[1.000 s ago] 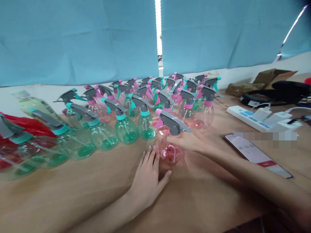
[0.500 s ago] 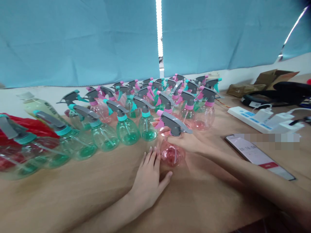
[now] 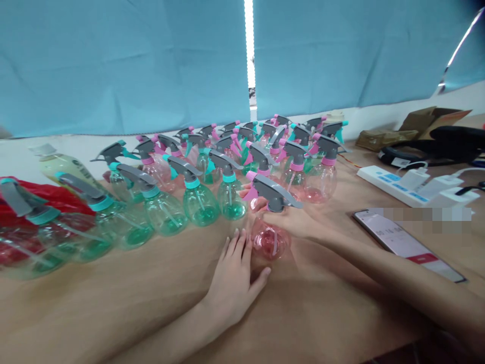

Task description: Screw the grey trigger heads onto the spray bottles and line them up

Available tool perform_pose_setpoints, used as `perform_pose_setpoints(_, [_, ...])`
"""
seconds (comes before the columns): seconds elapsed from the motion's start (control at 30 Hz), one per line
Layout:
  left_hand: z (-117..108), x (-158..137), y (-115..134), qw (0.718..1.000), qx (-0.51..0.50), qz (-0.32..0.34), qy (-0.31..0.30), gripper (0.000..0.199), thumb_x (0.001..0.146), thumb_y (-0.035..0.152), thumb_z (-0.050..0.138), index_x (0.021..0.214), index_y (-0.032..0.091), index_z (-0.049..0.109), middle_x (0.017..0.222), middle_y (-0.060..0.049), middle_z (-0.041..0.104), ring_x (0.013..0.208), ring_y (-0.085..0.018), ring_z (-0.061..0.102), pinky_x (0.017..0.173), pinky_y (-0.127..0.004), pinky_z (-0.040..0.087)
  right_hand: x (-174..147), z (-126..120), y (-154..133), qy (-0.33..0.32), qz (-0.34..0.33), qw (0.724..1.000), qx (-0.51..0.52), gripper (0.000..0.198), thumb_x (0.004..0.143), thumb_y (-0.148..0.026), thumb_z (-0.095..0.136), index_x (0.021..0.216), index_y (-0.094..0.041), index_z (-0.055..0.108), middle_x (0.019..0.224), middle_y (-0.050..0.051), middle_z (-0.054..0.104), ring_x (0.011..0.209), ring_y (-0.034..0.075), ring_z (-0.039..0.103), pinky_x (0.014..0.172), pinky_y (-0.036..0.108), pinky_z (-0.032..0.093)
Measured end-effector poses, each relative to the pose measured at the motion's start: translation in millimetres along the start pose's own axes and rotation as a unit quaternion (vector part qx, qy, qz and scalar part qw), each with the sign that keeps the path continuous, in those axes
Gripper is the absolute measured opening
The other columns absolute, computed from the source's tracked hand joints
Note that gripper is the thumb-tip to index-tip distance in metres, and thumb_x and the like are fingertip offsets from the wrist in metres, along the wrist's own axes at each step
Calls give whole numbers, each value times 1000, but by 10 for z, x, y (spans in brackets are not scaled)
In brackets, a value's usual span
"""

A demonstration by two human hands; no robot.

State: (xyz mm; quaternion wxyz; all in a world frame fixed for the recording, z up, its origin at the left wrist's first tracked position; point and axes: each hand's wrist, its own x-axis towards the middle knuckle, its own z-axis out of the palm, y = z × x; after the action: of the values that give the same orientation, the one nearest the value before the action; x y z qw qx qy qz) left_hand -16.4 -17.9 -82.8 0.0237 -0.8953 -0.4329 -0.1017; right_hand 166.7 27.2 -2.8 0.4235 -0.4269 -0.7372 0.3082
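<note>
A pink see-through spray bottle (image 3: 271,242) with a grey and pink trigger head stands upright in front of me. My left hand (image 3: 233,280) lies flat on the table at its near left, fingers stretched out, thumb apart, holding nothing. Behind the bottle lies my right hand (image 3: 290,222), partly hidden by bottle and trigger head. Its fingertips reach out past the left side of the trigger and look spread. Whether it touches the bottle I cannot tell. Close by on the left stand a small green spray bottle (image 3: 232,205) and a rounder green spray bottle (image 3: 200,205).
Several more pink and green spray bottles (image 3: 320,179) stand behind and to the left. A red plastic bag (image 3: 49,194) and a pale capped bottle (image 3: 64,164) are at far left. On the right are a phone (image 3: 405,245), a power strip (image 3: 390,184) and a cardboard box (image 3: 432,124).
The whole view has shifted very slightly. Both hands and the pink spray bottle keep the same places.
</note>
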Motion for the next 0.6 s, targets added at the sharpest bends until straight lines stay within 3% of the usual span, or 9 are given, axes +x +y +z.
perform_pose_setpoints(0.43, [15, -3, -8, 1000, 1, 5, 14, 63, 93, 49, 47, 131, 0, 48, 145, -25, 40, 135, -37, 37, 109, -54, 34, -19, 21, -35, 50, 18, 997, 61, 15, 61, -29, 55, 75, -25, 56, 71, 0, 53, 70, 19, 52, 64, 35, 49])
perform_pose_setpoints(0.6, [8, 3, 3, 1000, -11, 5, 15, 61, 93, 50, 46, 130, 1, 48, 145, -25, 40, 136, -37, 36, 108, -55, 33, -14, -8, -98, 54, 8, 998, -10, 3, 62, -22, 53, 62, -24, 50, 63, -2, 46, 60, 14, 44, 55, 29, 44])
